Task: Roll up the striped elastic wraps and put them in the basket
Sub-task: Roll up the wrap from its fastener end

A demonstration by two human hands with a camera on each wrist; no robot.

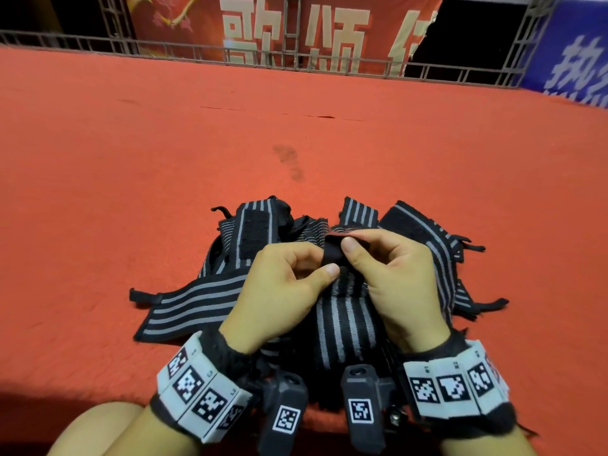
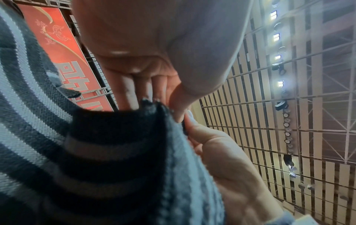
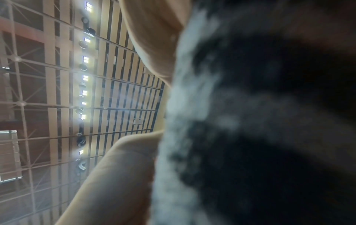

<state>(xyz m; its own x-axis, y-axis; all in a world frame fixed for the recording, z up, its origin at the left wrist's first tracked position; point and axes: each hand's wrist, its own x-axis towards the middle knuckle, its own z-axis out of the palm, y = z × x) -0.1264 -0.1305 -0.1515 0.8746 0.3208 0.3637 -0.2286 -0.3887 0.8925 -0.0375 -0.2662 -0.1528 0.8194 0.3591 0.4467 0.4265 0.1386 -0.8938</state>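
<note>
Both hands, left hand and right hand, pinch the black end of one wrap over the near pile. Looks like the roll's just starting; next, keep curling it tight. No basket visible.

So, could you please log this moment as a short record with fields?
surface: red carpet
left hand: pinches the end of the held wrap
right hand: pinches the same end, thumb on the black tab
roll: barely started
loose wraps: piled under and around the hands
basket: not in view
backdrop: red banner, metal railing
</note>
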